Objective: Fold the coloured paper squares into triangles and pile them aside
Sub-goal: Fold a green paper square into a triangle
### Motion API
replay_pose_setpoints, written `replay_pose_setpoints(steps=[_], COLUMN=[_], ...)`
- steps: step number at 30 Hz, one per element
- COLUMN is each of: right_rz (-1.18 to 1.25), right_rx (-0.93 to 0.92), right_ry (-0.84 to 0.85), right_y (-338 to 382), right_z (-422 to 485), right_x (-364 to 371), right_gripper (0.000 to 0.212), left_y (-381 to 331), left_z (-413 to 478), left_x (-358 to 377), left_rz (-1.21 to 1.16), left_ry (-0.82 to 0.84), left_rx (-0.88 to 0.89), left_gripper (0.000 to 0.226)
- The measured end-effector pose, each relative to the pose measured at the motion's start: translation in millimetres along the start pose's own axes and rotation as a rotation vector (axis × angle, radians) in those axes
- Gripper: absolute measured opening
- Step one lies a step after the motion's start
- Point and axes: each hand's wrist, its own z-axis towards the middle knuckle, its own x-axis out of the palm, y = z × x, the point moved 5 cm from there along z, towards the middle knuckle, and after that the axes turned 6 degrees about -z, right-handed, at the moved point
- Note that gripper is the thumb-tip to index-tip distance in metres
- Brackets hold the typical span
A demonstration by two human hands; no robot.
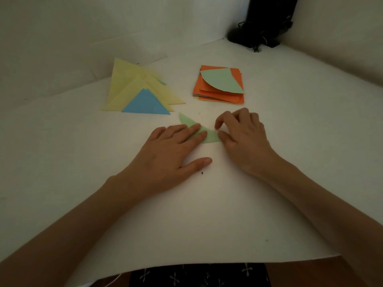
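Note:
A folded green paper triangle [209,136] lies flat on the white table [186,214] in the middle. My left hand [172,150] presses on it with straight fingers, covering its left half. My right hand [242,137] touches its right corner, thumb and forefinger bent at the paper's tip. Behind on the left is a pile of folded triangles [132,90], yellow ones with a blue triangle [145,105] on top. Behind on the right sits a stack of orange paper squares [219,96] with a curled green sheet [222,81] on top.
A black stand with cables [263,27] occupies the far right corner by the white walls. The table's near edge [207,264] runs along the bottom, with dark patterned cloth below it.

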Motion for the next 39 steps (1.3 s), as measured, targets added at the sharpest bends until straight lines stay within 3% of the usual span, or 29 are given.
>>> replay_pose_setpoints(steps=[5, 8, 13, 17, 20, 22, 27, 32, 34, 37, 39], right_rz=[-0.104, -0.211, -0.209, -0.188, -0.179, -0.195, -0.217, -0.213, -0.153, 0.058, 0.070], right_rx=[-0.310, -0.404, -0.427, -0.408, -0.423, -0.444, -0.502, -0.470, -0.448, -0.267, -0.125], right_ry=[-0.108, -0.098, -0.104, -0.104, -0.108, -0.117, -0.071, -0.060, -0.103, -0.181, -0.127], right_y=[14, 14, 12, 12, 14, 16, 22, -4, -6, 0, 3], right_z=[-13, -20, -18, -20, -17, -15, -15, -29, -29, -11, 5], right_x=[-10, -7, -9, -8, -11, -14, -4, -6, -13, -27, -25], right_gripper=[0.057, 0.061, 0.062, 0.063, 0.062, 0.062, 0.067, 0.067, 0.063, 0.046, 0.030], left_y=[-3, -2, 0, 8, 4, 3, 12, 12, 12, 15, 16], left_z=[1, 2, -1, -2, -5, -6, -2, -4, -2, 8, 13], left_x=[-3, 1, 1, -8, -16, -13, 0, -2, -9, -17, -19], left_rz=[-0.017, -0.007, 0.072, 0.108, 0.079, 0.093, 0.017, -0.002, -0.058, -0.180, -0.195], left_ry=[-0.010, 0.026, 0.077, -0.027, -0.111, -0.060, 0.069, 0.036, -0.045, -0.169, -0.200], left_rx=[0.019, 0.007, -0.072, -0.209, -0.013, 0.078, -0.009, 0.009, 0.011, -0.028, -0.036], left_gripper=[0.081, 0.084, 0.099, 0.107, 0.089, 0.088, 0.106, 0.107, 0.097, 0.076, 0.072])
